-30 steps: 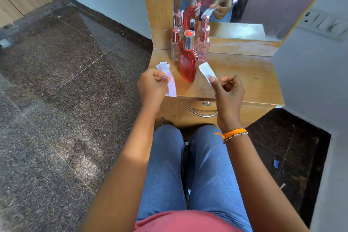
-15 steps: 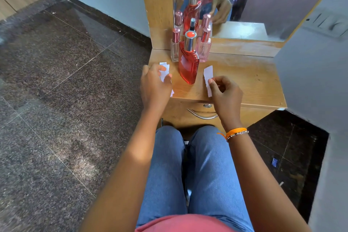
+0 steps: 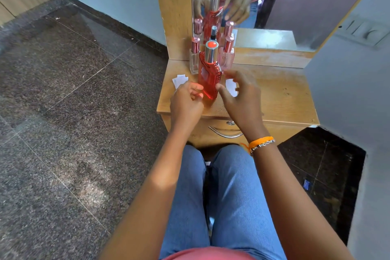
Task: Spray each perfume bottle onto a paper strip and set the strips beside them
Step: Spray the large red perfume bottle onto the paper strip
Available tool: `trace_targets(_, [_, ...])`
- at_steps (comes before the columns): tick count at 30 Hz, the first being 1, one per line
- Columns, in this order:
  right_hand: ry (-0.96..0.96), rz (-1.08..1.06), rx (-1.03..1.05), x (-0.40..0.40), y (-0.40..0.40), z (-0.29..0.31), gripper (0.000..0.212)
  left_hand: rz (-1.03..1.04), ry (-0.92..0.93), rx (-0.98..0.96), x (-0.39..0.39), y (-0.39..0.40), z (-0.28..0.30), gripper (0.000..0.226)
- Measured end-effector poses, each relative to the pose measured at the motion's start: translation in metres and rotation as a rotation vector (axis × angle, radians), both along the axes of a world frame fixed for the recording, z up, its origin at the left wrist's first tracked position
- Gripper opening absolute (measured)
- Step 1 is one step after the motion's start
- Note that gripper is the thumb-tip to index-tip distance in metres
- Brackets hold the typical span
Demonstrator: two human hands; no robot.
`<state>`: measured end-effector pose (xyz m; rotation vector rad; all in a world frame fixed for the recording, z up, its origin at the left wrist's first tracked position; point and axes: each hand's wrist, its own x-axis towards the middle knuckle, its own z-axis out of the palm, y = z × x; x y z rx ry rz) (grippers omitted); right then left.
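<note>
The red perfume bottle [image 3: 209,76] is seen upright on the wooden bench [image 3: 274,95], its long axis vertical and leaning slightly in the wide-angle view, with a silver collar and an orange-red cap pointing up. Its glass is translucent red with a faceted right edge. Just behind the red bottle, towards the mirror [image 3: 274,6], a clear bottle with a rose-metal cap [image 3: 194,57] is stood to its left and a pale pink bottle [image 3: 226,56] to its right; a small dark-topped bottle is partly hidden between them. All are reflected in the mirror.

A white paper strip [image 3: 179,80] is laid flat on the bench left of the red bottle, close to the bench's left edge, and a second white strip [image 3: 231,87] is laid right of the bottle, partly covered by fingers.

The left hand [image 3: 185,103] is held at the bottle's lower left, fingers curled loosely, fingertips at or very near the glass; a firm grip cannot be confirmed. The right hand [image 3: 242,97] is held at the bottle's lower right, fingers spread and blurred, thumb tip beside the base, nothing gripped.

Bare bench surface is left open to the right of the red bottle, up to the wall. The bench's front edge lies just below both hands, above a drawer handle [image 3: 225,133].
</note>
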<state>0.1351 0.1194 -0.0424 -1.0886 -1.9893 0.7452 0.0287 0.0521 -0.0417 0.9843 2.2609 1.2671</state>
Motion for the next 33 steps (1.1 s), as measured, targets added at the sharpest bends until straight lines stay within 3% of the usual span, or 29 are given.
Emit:
trace_targets(3, [0.0,0.035,-0.022,-0.018,0.002,0.004,0.044,-0.002,-0.027,0.013,-0.003,0.0,0.001,0.018])
trace_targets(9, [0.105,0.022,-0.018,-0.016,0.001,0.005,0.033,-0.021,-0.094,0.232,-0.005,-0.001,0.005,0.013])
trace_targets(11, [0.188,0.095,-0.082,-0.003,-0.002,0.007,0.03,-0.027,-0.126,0.326,-0.004,-0.002,0.012,0.026])
trace_targets(13, [0.301,0.218,-0.223,0.011,-0.005,0.01,0.03,-0.118,-0.232,0.372,-0.002,-0.003,0.022,0.037])
trace_targets(17, [0.429,0.388,-0.471,0.026,-0.011,0.021,0.038,-0.333,-0.53,0.357,0.004,-0.008,0.027,0.031])
trace_targets(20, [0.39,0.277,-0.384,0.025,-0.014,0.039,0.044,-0.281,-0.364,0.366,0.011,-0.009,0.024,0.028])
trace_targets(23, [0.673,0.183,-0.473,0.016,-0.013,0.063,0.041,-0.261,-0.098,0.304,0.023,-0.009,0.024,0.025])
trace_targets(25, [0.841,0.119,-0.565,0.007,-0.012,0.077,0.022,-0.287,-0.013,0.297,0.029,-0.012,0.025,0.026])
trace_targets(27, [0.975,0.021,-0.615,0.004,-0.01,0.084,0.011,-0.325,0.016,0.287,0.031,-0.015,0.029,0.028])
trace_targets(29, [1.044,0.001,-0.673,0.005,-0.006,0.088,0.021,-0.377,-0.007,0.27,0.028,-0.017,0.033,0.029])
trace_targets(33, [1.087,0.179,-0.912,0.018,0.0,0.095,0.031,-0.529,-0.255,0.237,0.024,-0.023,0.036,0.032])
